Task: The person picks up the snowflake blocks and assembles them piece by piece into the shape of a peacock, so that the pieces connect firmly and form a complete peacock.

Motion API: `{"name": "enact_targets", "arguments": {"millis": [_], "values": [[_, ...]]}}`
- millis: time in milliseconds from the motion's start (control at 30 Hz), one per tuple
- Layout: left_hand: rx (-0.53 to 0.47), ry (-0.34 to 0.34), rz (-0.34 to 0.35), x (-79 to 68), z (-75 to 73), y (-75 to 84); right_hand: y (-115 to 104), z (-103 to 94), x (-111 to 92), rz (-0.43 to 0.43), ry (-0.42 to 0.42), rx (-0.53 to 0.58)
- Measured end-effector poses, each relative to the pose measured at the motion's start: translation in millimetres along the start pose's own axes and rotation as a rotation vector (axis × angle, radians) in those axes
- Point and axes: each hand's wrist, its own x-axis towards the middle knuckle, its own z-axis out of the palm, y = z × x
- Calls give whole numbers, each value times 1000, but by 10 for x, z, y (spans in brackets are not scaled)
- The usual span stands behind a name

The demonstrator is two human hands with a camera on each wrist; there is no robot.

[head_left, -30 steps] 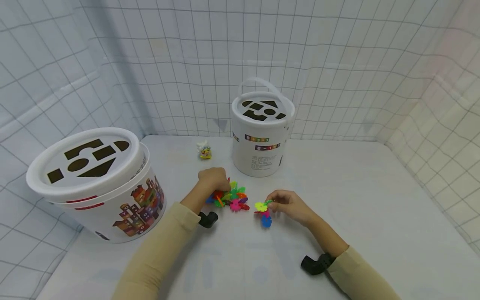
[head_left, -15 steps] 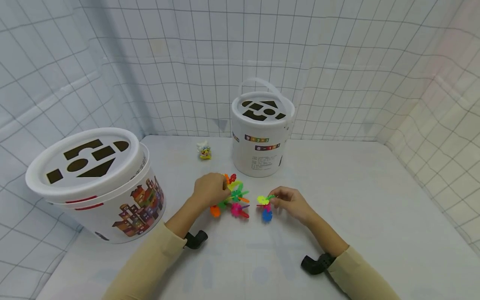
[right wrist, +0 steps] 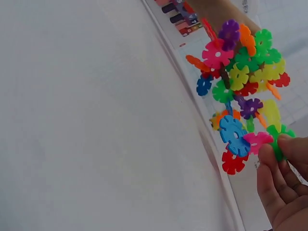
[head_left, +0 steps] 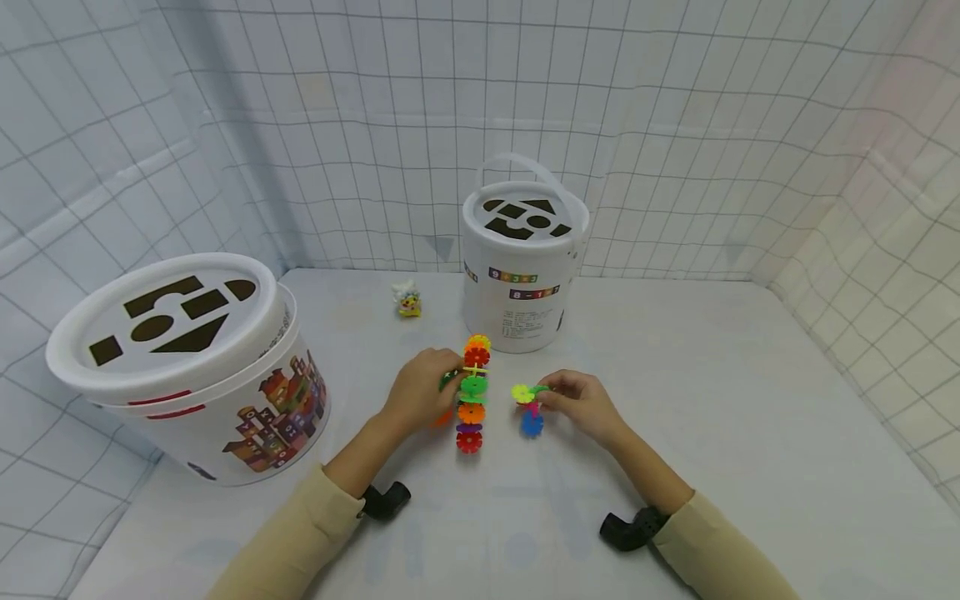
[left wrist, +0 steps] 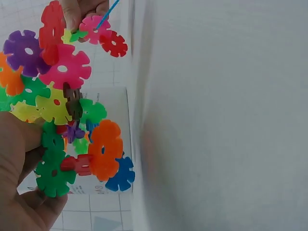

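A large cluster of interlocking snowflake discs (head_left: 472, 408), in many colours, stands edge-on to me as a narrow column. My left hand (head_left: 420, 387) holds it from the left side. In the left wrist view, thumb and fingers pinch a dark green disc (left wrist: 55, 178) at the cluster's edge. To its right, my right hand (head_left: 585, 406) holds a smaller cluster of snowflake discs (head_left: 532, 423), yellow, green, pink, blue and red. Thumb and fingertips pinch its green disc (right wrist: 288, 131) in the right wrist view. A small gap separates the two clusters in the head view.
Behind the hands stands a lidded white bucket (head_left: 521, 292) with a raised handle. A larger lidded bucket (head_left: 247, 408) is at the left. A small toy figure (head_left: 408, 300) sits further back on the white table (head_left: 675, 367). Grid-patterned sheeting (head_left: 375, 125) surrounds the table.
My left hand has turned the large cluster from a spread clump into a narrow column. The left hand shifted slightly towards me and back. The right hand and its small cluster have barely moved.
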Motion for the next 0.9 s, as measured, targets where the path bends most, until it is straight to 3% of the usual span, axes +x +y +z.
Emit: {"name": "enact_targets", "arguments": {"millis": [300,467,900], "values": [[-165,57,6,-57,96,-14,-79,213,-4,-124,112,-130],[-173,77,-1,-74,132,1,-111,255,3,-197,148,-224],[-164,105,16,-92,184,15,-93,266,-7,-262,136,-269]]}}
